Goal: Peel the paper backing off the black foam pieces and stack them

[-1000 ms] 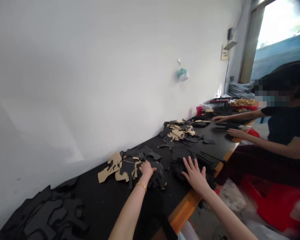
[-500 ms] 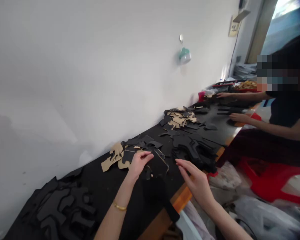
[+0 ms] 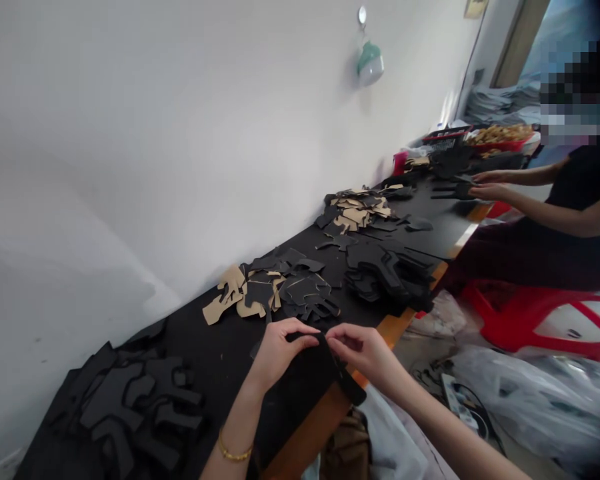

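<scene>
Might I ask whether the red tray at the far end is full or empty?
The red tray is full: tan pieces heap above its rim.

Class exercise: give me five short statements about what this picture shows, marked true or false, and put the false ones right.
1. The left hand and right hand meet at a black piece. True.
2. The gold bracelet is worn on the right arm. False: the gold bracelet is on the left arm.
3. The green-and-white lamp stands on the table. False: the green-and-white lamp hangs by the wall.
4. Farther along the table are a co-worker's hands. True.
5. The pile at lower left shows only tan pieces. False: the lower-left pile shows black ones.
</scene>
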Action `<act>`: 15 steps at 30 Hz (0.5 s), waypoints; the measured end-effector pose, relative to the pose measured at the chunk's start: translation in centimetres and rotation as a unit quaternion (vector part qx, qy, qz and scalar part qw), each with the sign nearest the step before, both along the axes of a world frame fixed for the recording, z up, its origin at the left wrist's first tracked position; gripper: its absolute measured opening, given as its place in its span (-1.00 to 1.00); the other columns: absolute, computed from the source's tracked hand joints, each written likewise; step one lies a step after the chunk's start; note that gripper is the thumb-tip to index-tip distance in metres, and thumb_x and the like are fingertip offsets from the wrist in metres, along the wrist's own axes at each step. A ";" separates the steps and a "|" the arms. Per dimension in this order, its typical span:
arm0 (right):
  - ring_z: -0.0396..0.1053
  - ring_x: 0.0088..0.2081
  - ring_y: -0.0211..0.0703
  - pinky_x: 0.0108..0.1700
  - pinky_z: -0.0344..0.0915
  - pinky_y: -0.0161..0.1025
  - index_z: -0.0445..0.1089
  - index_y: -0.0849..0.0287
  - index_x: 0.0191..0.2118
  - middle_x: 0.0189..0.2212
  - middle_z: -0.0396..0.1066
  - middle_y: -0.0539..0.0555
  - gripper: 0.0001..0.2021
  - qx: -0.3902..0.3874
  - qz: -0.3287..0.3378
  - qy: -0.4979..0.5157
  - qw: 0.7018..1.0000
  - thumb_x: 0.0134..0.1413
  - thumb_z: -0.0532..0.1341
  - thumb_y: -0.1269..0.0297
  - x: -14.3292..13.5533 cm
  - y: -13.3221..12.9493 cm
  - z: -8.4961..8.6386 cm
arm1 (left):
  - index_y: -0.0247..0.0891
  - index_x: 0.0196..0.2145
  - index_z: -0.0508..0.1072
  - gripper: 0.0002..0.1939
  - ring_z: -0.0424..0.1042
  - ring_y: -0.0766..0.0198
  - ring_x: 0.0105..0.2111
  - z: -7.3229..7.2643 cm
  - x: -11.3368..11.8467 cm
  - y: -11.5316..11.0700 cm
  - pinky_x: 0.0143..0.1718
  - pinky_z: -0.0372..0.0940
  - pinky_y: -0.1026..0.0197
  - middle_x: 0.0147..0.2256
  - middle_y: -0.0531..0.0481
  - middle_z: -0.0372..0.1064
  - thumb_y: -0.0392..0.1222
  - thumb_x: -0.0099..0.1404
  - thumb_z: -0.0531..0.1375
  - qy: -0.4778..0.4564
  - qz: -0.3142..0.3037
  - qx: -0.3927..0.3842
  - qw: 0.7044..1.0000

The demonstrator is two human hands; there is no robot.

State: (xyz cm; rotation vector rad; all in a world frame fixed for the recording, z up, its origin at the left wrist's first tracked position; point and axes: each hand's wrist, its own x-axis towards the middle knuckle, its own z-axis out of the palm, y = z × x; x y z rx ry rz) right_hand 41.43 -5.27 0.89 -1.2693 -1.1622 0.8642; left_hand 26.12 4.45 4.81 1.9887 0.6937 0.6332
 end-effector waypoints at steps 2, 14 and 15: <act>0.18 -0.53 -0.32 -0.52 0.11 -0.37 0.40 0.22 -0.42 -0.59 0.27 -0.05 -0.67 -0.005 0.010 -0.008 1.000 0.01 0.21 -0.01 -0.1 0.1 0.1 | -0.19 -0.35 0.61 -0.90 0.44 0.23 -0.33 -0.1 -0.2 0.1 -0.22 0.29 0.25 -0.39 -0.01 0.50 -0.23 0.12 0.30 0.000 -0.014 0.006 1.000; 0.11 -0.59 -0.44 -0.53 0.07 -0.45 0.32 0.22 -0.39 -0.56 0.21 -0.11 -0.61 -0.114 0.232 0.259 0.931 -0.03 0.28 -0.06 -2.8 1.4 -1.0 | -0.14 -0.23 0.58 -0.72 0.36 0.25 -0.28 0.9 -2.7 1.5 -0.20 0.28 0.21 -0.34 -0.03 0.39 -0.08 0.07 0.35 -0.005 -0.133 0.104 0.986; 0.11 -0.58 -0.44 -0.53 0.07 -0.46 0.32 0.22 -0.41 -0.56 0.21 -0.11 -0.62 -0.107 0.225 0.258 0.933 -0.03 0.28 -0.05 -3.0 1.7 -1.2 | -0.14 -0.29 0.59 -0.78 0.35 0.23 -0.22 1.3 -3.0 1.4 -0.14 0.26 0.19 -0.27 -0.05 0.38 -0.07 0.07 0.35 0.012 -0.120 0.129 0.984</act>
